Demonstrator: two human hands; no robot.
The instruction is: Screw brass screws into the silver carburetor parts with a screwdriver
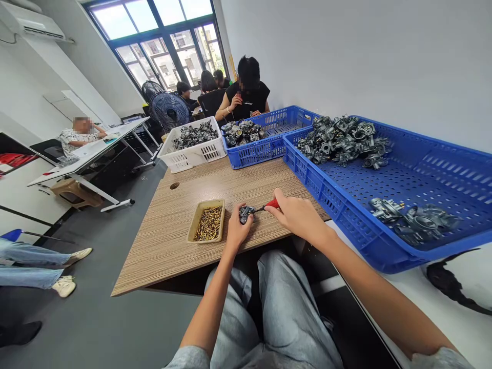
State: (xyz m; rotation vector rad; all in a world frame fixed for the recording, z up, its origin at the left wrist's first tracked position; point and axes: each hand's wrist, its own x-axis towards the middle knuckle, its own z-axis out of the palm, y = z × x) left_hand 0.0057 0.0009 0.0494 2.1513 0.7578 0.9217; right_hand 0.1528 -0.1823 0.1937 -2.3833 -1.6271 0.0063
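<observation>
The left fingers partly hide the metal part, and the view's right edge crops the large blue crate.

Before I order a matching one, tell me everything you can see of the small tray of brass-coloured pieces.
The small tray is cream-yellow, roughly rectangular with rounded corners and raised walls, and looks like plastic. It stands open on the wood-grain table, left of the left hand, which is not holding it. Slender brass-coloured pieces lie heaped loosely inside, hiding most of its floor.
</observation>
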